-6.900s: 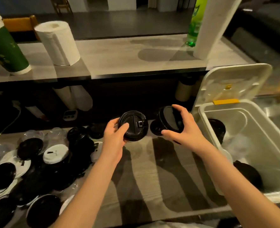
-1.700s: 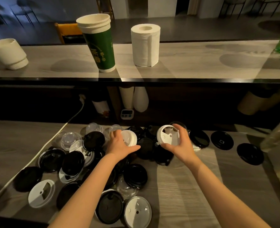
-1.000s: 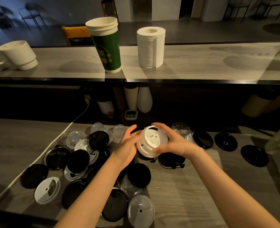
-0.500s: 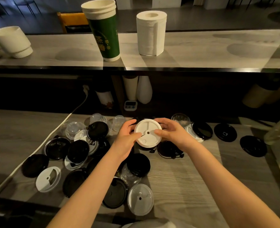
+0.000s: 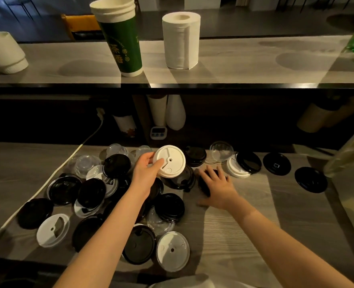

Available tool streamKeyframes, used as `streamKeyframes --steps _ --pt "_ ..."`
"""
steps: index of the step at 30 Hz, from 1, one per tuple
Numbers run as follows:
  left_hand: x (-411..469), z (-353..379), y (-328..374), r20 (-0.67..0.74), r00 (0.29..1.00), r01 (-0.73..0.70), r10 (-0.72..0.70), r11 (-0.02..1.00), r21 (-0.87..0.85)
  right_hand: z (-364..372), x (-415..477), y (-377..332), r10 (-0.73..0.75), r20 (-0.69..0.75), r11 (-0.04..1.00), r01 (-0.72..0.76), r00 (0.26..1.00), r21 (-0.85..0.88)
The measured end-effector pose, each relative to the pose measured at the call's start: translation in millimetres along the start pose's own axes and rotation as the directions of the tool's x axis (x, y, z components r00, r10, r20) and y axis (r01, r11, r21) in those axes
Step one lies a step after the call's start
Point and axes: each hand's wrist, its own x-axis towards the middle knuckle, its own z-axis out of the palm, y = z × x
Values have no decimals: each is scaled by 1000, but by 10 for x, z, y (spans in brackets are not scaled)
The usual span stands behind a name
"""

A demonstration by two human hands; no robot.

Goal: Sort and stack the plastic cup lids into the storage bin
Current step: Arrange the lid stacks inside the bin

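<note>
Step in hand: sorting, whites first by the look of it. Left hand [image 5: 146, 173] pinches a white sip lid [image 5: 169, 161] at its left rim, thumb on the face. The lid is held up above the pile, and I can't tell if more are nested under it. Right hand [image 5: 217, 187] holds nothing: palm down, fingers splayed over a black lid [image 5: 205, 180] just right of the left hand, contact unclear. Other whites: a flat white lid [image 5: 173, 250] beside the left forearm and a slotted white lid [image 5: 52, 229] well left of it. Next move, my read: right hand fetches a matching white, same way up, and nests it onto the held one. Bin wall [image 5: 347, 163] barely shows, well right of the right hand.
</note>
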Motion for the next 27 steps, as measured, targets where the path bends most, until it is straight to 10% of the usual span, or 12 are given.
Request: streamKeyframes --steps 9,18,27 --pt "-13 -40 -12 -28 1000 -7 6 999 -40 5 84 31 24 -175 998 -35 984 -61" --pt "-171 251 98 -10 997 -79 79 997 -17 -494 -268 267 182 -253 705 54 950 707" --pt "-480 1297 296 85 982 -172 170 985 9 -1160 -1114 1213 223 -381 566 199 897 800"
